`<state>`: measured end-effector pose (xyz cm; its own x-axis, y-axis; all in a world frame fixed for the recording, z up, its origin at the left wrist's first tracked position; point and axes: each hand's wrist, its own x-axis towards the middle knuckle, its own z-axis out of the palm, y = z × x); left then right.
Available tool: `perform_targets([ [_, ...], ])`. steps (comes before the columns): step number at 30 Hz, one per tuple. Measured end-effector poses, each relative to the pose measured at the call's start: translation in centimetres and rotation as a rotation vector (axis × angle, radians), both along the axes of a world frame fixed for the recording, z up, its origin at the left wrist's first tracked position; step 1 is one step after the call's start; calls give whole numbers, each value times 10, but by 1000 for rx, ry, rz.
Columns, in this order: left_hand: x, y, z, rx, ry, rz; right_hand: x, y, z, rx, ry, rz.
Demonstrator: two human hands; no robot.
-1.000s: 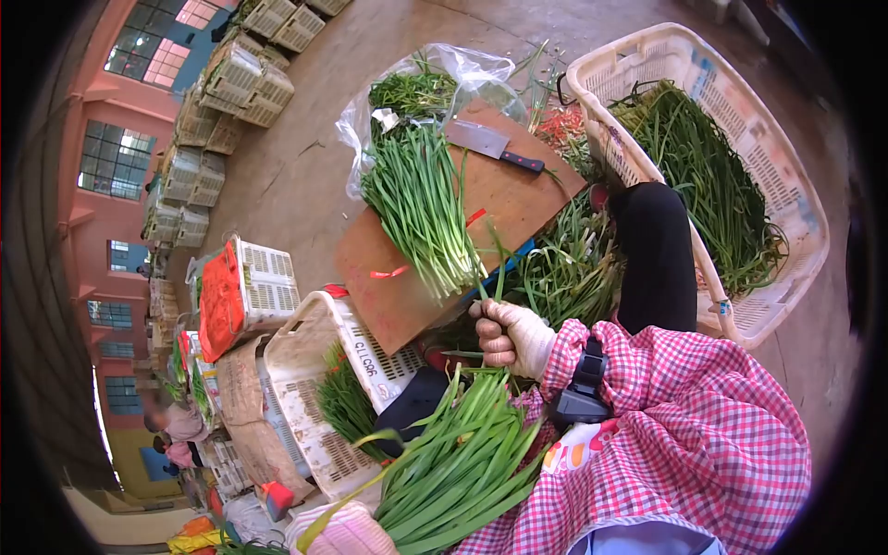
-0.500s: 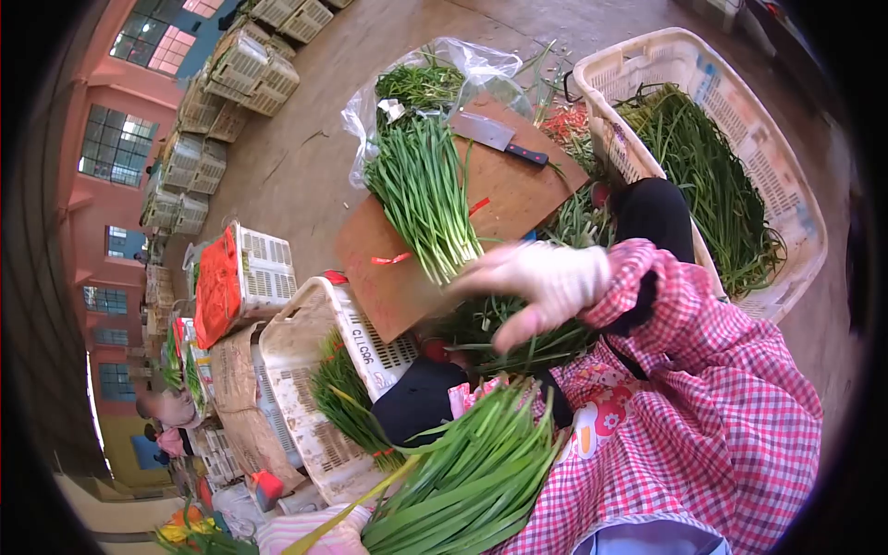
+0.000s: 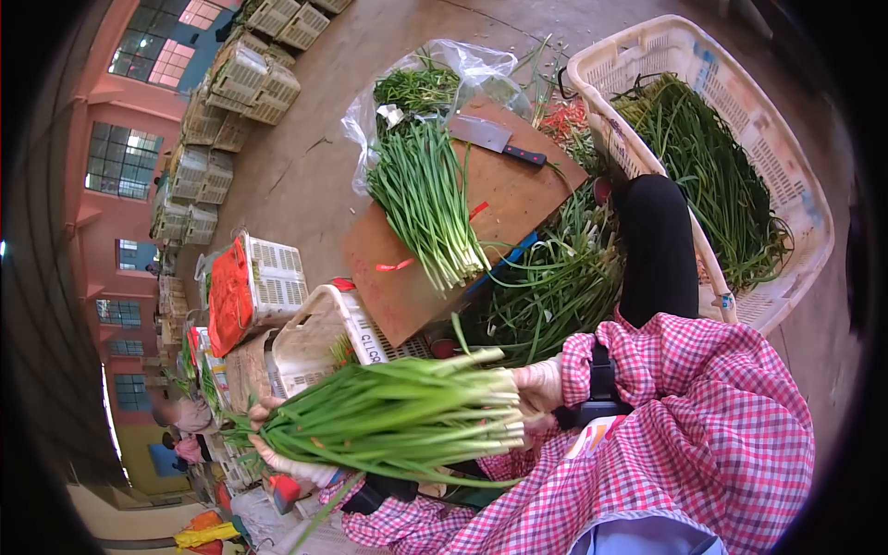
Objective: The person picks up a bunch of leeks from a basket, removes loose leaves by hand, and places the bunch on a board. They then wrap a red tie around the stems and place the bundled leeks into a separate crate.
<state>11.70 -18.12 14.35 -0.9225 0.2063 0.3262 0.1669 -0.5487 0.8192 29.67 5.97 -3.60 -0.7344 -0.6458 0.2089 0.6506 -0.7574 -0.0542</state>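
A loose bunch of garlic chives (image 3: pixel 398 412) lies across the front of my body, leaf tips to the left and pale stem ends to the right. My left hand (image 3: pixel 277 444) is closed around the leafy end. At the stem ends is my right hand (image 3: pixel 539 388), in a pale covering, its fingers closed against the stalks and partly hidden by them. Beyond them, a neat bundle of chives (image 3: pixel 425 203) rests on a tilted brown board (image 3: pixel 518 203). A cleaver (image 3: pixel 499 139) with a dark handle lies flat on that board, beside red ties (image 3: pixel 395 265).
A large white crate (image 3: pixel 772 120) of greens stands at the right. Loose greens (image 3: pixel 555 277) are heaped below the board. Another white crate (image 3: pixel 310 338) and an orange-covered crate (image 3: pixel 273 277) stand left. A plastic bag (image 3: pixel 356 139) lies behind. Stacked crates (image 3: pixel 245 83) line the wall.
The chives have risen from low at the front and turned sideways, held at the leaves by my left hand. My right hand has moved down from near the board to the stem ends.
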Motion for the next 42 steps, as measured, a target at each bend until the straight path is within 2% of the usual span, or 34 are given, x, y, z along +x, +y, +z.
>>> perform_targets([
  [1,-4,-7,-11,64,-90,45,7,5,5,-3,-39,26],
  [2,-12,-15,-20,158,-167,92,7,2,-22,-104,115,104],
  [4,-26,-29,-35,251,-246,131,14,31,6,341,75,75],
  [5,-29,-34,-41,245,-226,22,13,42,21,406,82,84],
  [6,-29,-35,-42,237,-206,-84,15,51,30,420,45,28],
  [7,-31,-34,-43,236,-207,-81,18,59,38,432,8,-28],
  [8,-33,-30,-42,263,-293,107,18,71,48,368,39,-127],
  [9,-34,-27,-43,291,-377,296,18,85,54,408,65,-219],
  [11,-32,-28,-46,249,-371,267,22,107,54,317,153,-479],
  [13,-33,-29,-47,369,-368,245,30,130,55,381,109,-518],
  [15,-36,-35,-47,390,-375,263,30,147,65,857,159,-345],
  [16,-40,-44,-51,369,-346,237,22,145,53,1246,461,-369],
  [17,-41,-50,-54,347,-318,213,22,141,54,1935,855,-400],
  [19,-32,-46,-49,334,-308,171,18,128,36,1953,955,-550],
  [21,-28,-46,-47,330,-291,140,14,107,31,1504,619,-484],
  [23,-26,-51,-44,261,-277,137,2,80,14,1378,481,-507],
  [24,-26,-48,-41,258,-273,136,-5,70,20,1245,277,-388],
  [25,-25,-43,-38,238,-311,246,-13,60,27,1104,79,-269],
  [26,-23,-38,-36,215,-350,354,-20,47,22,974,31,-281],
  [27,-22,-33,-34,211,-351,347,-33,28,1,868,-77,-289],
  [33,-13,6,-27,271,-343,427,-61,-11,4,595,-30,-368],
  [36,-18,5,-28,296,-381,437,-52,-4,8,282,-238,-401],
  [37,-17,7,-27,297,-383,440,-48,0,3,195,-85,-414],
  [39,-15,15,-29,248,-435,510,-41,12,-1,216,5,-336],
  [41,-20,14,-36,344,-424,416,-41,16,15,758,-183,-403],
  [42,-20,16,-39,365,-416,366,-41,17,23,767,-249,-460],
])
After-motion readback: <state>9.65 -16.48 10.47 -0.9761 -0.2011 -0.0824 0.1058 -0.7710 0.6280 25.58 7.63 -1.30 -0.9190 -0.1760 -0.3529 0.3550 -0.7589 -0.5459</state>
